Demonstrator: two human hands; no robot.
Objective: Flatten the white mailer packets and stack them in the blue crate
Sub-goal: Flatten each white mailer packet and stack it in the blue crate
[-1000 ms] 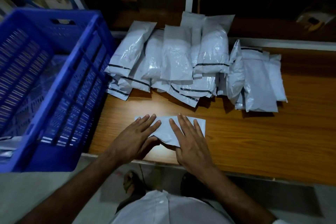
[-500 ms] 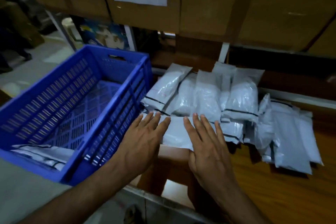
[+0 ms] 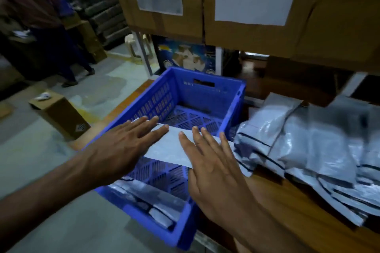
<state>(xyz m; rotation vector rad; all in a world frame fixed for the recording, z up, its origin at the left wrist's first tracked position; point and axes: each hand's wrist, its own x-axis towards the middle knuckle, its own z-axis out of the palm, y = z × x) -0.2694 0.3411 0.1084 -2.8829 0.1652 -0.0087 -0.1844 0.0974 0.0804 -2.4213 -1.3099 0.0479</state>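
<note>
Both forearms were bare from the bottom edge of the frame to the wrists, with no sleeve, cuff or glove on either. The left hand (image 3: 125, 146) wore no ring, watch or band that could be seen, and its wrist was bare as well. Raised tendons and veins ran along the back of that hand and up the forearm. The right hand (image 3: 211, 170) was likewise unadorned: no ring on any visible finger, nothing at the wrist. The fingernails on both hands were short and unpainted. The fingers were long and slender. No clothing of the person showed anywhere else in the view.
</note>
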